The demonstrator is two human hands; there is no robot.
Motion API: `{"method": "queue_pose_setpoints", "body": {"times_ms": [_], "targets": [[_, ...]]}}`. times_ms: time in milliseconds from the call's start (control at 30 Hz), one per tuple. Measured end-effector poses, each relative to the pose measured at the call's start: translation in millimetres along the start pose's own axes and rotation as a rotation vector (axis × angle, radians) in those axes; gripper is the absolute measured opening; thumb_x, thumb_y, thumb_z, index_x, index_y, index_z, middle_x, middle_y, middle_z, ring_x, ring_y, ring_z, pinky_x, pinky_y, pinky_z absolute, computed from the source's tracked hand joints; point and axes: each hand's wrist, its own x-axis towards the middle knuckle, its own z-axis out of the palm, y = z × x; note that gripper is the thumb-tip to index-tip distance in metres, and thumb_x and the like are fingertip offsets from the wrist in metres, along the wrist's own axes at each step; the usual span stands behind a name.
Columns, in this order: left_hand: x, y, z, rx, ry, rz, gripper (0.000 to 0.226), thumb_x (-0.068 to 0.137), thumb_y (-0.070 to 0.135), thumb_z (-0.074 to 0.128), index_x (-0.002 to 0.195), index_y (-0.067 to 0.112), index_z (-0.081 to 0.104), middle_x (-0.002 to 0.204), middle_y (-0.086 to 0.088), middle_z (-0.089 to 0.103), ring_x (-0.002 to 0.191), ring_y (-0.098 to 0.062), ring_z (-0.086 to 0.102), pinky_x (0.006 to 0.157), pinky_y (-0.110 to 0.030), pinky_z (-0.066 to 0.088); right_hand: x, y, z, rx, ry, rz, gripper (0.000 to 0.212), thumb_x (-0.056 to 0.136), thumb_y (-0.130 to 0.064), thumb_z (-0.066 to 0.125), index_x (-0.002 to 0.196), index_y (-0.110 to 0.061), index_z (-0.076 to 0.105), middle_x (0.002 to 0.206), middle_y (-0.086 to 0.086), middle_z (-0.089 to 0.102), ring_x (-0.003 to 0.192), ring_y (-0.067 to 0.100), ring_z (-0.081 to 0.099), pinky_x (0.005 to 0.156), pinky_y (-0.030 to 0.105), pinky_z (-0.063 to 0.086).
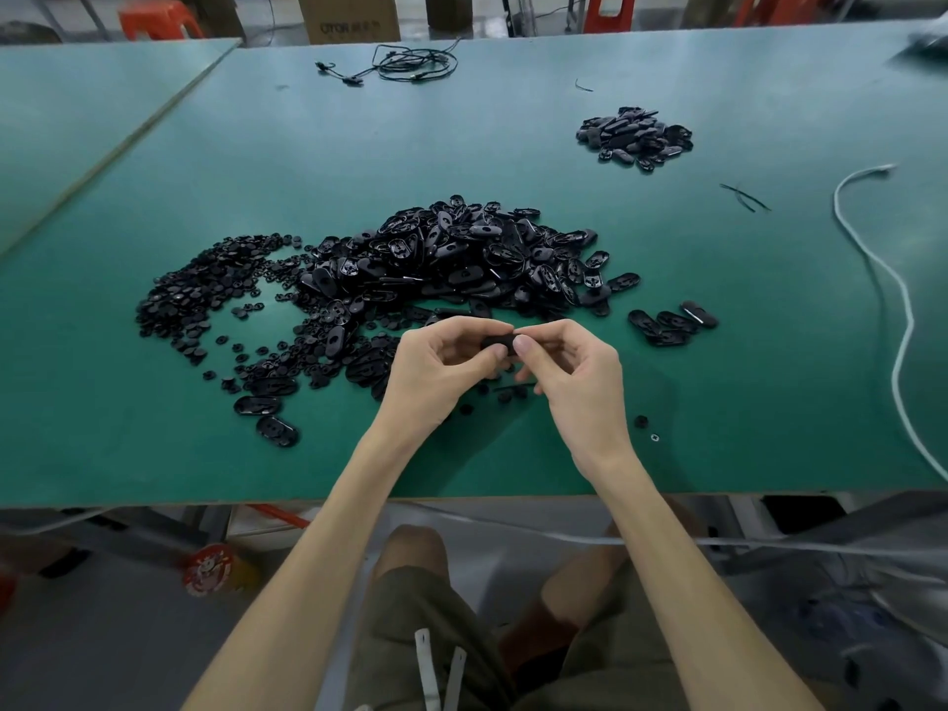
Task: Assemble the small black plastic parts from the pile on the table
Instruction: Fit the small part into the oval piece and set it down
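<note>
A big pile of black oval plastic shells [461,254] lies mid-table, with a spread of small round black pieces [205,289] to its left. Just in front of the pile, my left hand [436,372] and my right hand [569,372] meet above the green table [154,443]. Both pinch one small black part [498,343] between thumbs and fingertips; most of it is hidden by the fingers. A few loose round pieces [505,395] lie on the table under my hands.
A smaller heap of black oval parts [633,138] sits at the far right. Three ovals [669,323] lie right of the main pile. A white cable [892,300] runs along the right side, a black cable [410,66] lies at the back.
</note>
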Motion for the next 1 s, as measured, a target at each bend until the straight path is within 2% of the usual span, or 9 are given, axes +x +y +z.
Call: {"method": "queue_pose_setpoints", "body": {"times_ms": [300,567,767,1000], "targets": [[0.4,-0.7,-0.1,0.004,-0.005,-0.007,0.018,0.091,0.003,0.077,0.108,0.011,0.078,0.095,-0.005,0.08,0.086,-0.024,0.077,0.082,-0.032,0.063,0.9,2.1,-0.4,0.007,-0.01,-0.003,0.009,0.096,-0.015,0.074,0.092,-0.023,0.073,0.078,0.0,0.076,0.066,0.016,0.07,0.063,0.022,0.051],[0.6,-1.7,0.4,0.02,0.013,-0.031,0.018,0.091,-0.001,0.075,0.106,0.01,0.077,0.096,-0.006,0.079,0.085,-0.021,0.074,0.084,-0.036,0.062,0.4,1.0,0.8,-0.01,-0.01,-0.008,0.006,0.095,-0.011,0.075,0.093,-0.016,0.075,0.076,-0.001,0.075,0.064,0.013,0.068,0.065,0.019,0.05],[0.6,-0.8,0.1,0.044,0.034,-0.042,0.022,0.092,-0.003,0.072,0.107,0.012,0.077,0.102,-0.005,0.079,0.093,-0.025,0.074,0.089,-0.046,0.062,-3.0,-1.8,8.1,-0.208,0.02,-0.111,0.004,0.096,-0.007,0.073,0.099,-0.009,0.075,0.088,-0.002,0.074,0.07,0.008,0.069,0.068,0.012,0.05],[0.3,0.9,2.4,0.129,0.069,-0.043,0.023,0.089,-0.006,0.071,0.105,0.009,0.078,0.1,-0.002,0.08,0.092,-0.022,0.074,0.087,-0.034,0.061,-4.0,-3.2,9.2,-0.259,-0.01,-0.107,0.003,0.096,-0.006,0.073,0.097,-0.008,0.074,0.088,0.001,0.074,0.071,0.013,0.071,0.071,0.025,0.058]]}}
